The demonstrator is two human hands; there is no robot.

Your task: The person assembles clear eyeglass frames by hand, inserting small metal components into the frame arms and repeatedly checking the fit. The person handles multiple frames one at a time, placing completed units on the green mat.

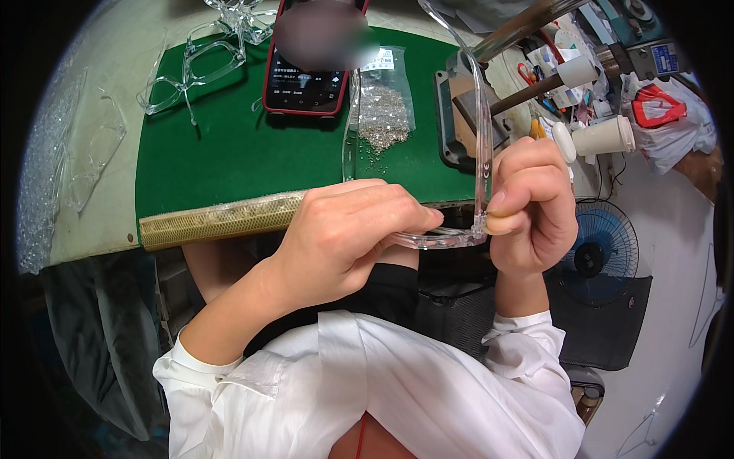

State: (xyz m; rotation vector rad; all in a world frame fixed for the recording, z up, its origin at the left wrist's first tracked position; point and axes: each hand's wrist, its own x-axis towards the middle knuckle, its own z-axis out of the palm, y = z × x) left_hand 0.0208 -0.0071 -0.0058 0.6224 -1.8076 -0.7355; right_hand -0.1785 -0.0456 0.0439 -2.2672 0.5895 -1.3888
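My left hand [336, 233] is closed round the front of a pair of clear plastic eyeglasses [447, 240], just past the table's near edge. One temple arm [482, 145] stands up and away on the right, and the other [349, 149] rises beyond my left hand. At the right hinge, my right hand [533, 203] is closed, with thumb and forefinger pinched together. Whatever tiny part may be between those fingertips is hidden. Beyond my hands lies an open clear bag [384, 99] of tiny metal pieces, some spilled onto the green mat [222, 157].
A red-cased phone [304, 103] lies behind the mat's middle, with more clear eyeglass frames [214, 65] to its left. A metal bench press [459, 157] stands at the right. A gold patterned strip [222, 222] edges the table. A blue fan [596, 249] is at lower right.
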